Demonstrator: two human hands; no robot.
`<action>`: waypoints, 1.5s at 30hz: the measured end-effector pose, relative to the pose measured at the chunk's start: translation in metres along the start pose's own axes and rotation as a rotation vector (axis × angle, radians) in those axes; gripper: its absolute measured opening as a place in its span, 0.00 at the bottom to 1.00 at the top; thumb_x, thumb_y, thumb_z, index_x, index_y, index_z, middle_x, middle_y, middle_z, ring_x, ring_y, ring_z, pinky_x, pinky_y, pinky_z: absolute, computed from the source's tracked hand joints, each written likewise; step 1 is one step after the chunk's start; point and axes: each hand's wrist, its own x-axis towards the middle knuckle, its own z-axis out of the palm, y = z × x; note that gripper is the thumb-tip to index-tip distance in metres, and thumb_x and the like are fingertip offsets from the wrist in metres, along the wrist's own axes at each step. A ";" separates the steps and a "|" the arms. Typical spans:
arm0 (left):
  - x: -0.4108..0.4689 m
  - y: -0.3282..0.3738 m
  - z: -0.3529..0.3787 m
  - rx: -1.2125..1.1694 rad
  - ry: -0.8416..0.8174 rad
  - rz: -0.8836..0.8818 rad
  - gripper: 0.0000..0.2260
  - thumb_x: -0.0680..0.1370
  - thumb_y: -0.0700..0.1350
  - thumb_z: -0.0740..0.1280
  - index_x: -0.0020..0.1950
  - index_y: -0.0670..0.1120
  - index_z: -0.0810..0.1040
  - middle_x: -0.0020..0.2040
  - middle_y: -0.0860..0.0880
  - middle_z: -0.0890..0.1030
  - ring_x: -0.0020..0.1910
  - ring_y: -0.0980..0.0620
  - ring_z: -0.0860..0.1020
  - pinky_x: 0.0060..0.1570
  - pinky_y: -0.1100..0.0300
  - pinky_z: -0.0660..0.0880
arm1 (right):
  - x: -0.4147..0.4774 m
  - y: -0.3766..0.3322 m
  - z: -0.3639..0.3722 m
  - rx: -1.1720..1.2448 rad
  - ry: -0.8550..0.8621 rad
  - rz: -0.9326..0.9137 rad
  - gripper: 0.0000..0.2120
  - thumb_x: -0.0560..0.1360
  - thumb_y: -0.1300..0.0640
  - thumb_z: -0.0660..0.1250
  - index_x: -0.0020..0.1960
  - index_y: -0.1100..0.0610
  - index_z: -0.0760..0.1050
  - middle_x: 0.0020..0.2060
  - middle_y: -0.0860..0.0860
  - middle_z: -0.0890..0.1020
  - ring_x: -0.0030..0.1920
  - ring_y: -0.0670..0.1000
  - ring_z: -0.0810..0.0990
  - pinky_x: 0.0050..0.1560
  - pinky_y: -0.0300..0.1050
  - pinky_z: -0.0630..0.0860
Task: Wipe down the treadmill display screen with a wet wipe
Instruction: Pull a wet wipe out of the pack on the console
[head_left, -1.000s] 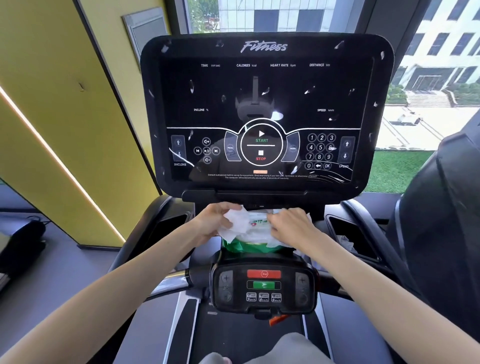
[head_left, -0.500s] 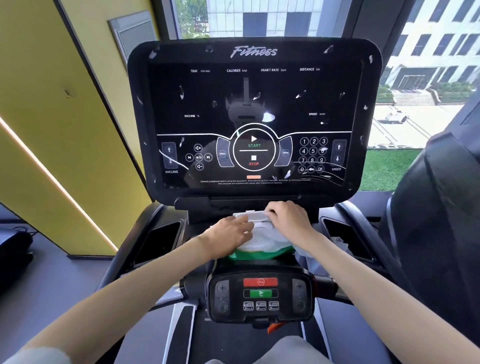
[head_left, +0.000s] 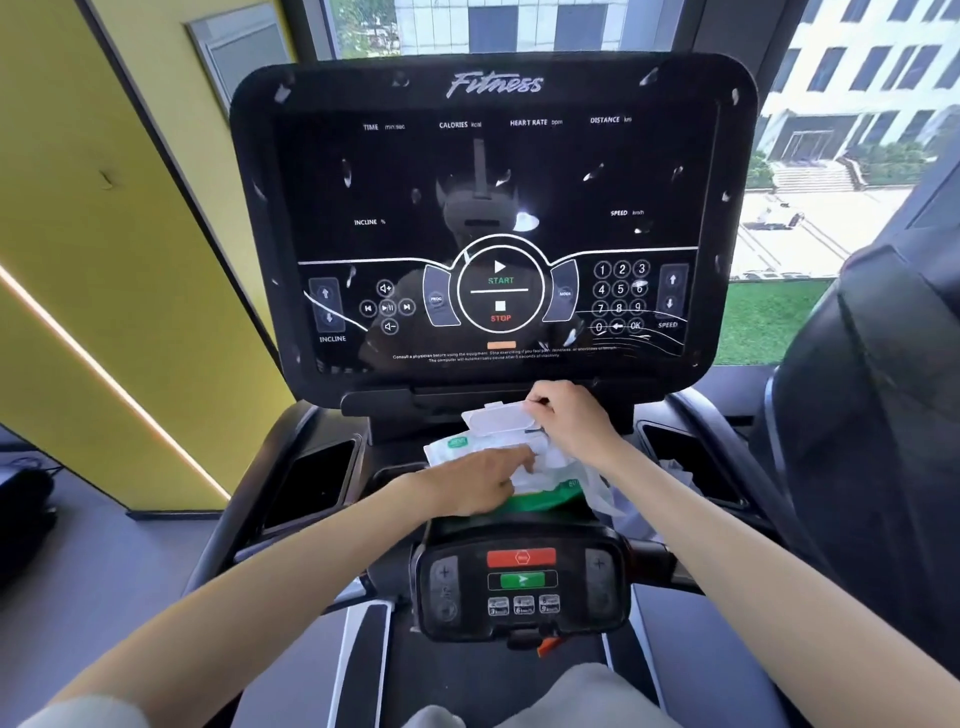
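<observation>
The big black treadmill display screen (head_left: 493, 218) fills the upper middle, dotted with white smears and specks. Below it, on the console ledge, lies a white and green wet wipe pack (head_left: 545, 478). Its white plastic lid (head_left: 496, 418) is flipped up. My right hand (head_left: 569, 418) grips that lid at its right end. My left hand (head_left: 480, 480) lies on the pack, fingertips pinching a white wipe (head_left: 535, 460) at the opening. How far the wipe is out is hidden by my fingers.
A small control panel (head_left: 522, 584) with red and green buttons sits below the pack. Cup holder recesses (head_left: 311, 478) flank the console on both sides. A yellow wall (head_left: 104, 234) is on the left, a window (head_left: 831, 130) behind, and a dark neighbouring machine (head_left: 883, 415) on the right.
My right hand has lifted the pack's lid open and moved up toward the screen's base. My left hand slid right onto the pack's opening. The camera tilted slightly.
</observation>
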 end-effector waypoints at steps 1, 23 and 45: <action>-0.004 -0.003 -0.002 0.075 0.032 0.032 0.18 0.76 0.36 0.55 0.65 0.47 0.68 0.65 0.46 0.73 0.61 0.45 0.73 0.58 0.52 0.70 | 0.000 0.001 -0.001 -0.003 0.000 0.007 0.09 0.75 0.56 0.62 0.37 0.54 0.74 0.28 0.46 0.77 0.33 0.50 0.76 0.34 0.45 0.70; -0.025 -0.025 -0.019 0.449 0.389 0.350 0.26 0.62 0.30 0.68 0.58 0.44 0.79 0.54 0.45 0.78 0.49 0.46 0.78 0.43 0.58 0.78 | -0.015 0.030 -0.007 -0.038 -0.378 0.131 0.08 0.72 0.61 0.66 0.42 0.52 0.83 0.35 0.46 0.82 0.34 0.44 0.77 0.37 0.36 0.71; -0.019 0.041 -0.034 -0.709 0.068 -0.054 0.22 0.72 0.54 0.71 0.59 0.43 0.75 0.51 0.50 0.78 0.50 0.55 0.76 0.56 0.57 0.71 | -0.023 -0.025 -0.069 0.923 -0.247 0.250 0.12 0.77 0.53 0.64 0.51 0.60 0.81 0.24 0.49 0.72 0.23 0.44 0.69 0.25 0.34 0.67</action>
